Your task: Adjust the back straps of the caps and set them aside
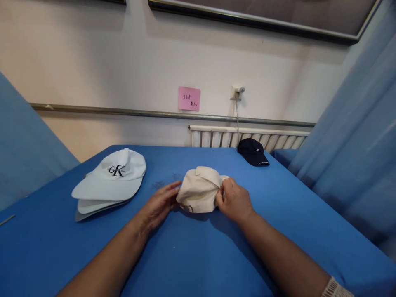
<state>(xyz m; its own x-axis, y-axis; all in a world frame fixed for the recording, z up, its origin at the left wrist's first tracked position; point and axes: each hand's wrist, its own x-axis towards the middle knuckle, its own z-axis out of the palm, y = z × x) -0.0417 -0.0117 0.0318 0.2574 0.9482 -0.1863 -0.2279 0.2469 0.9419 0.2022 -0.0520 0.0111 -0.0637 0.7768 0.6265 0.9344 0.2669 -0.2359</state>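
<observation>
In the middle of the blue-covered table (192, 255) is a cream baseball cap (199, 187), its back strap and buckle facing me and its brim partly showing on the right. My right hand (235, 200) pinches the cap's right side, near the brim. At the cap's left side is my left hand (162, 204), fingers stretched out and the fingertips at the fabric; whether they press on it I cannot tell. Left of my hands lies a stack of caps, topped by a white cap (116, 175) with black letters on its front.
A dark navy cap (252, 152) sits at the table's far right corner. Behind the table are a radiator (216, 138), a metal rail (130, 111), a plugged socket (236, 93) and a pink note (189, 99). Blue curtains (349, 156) hang at both sides. A thin stick (6, 220) lies far left.
</observation>
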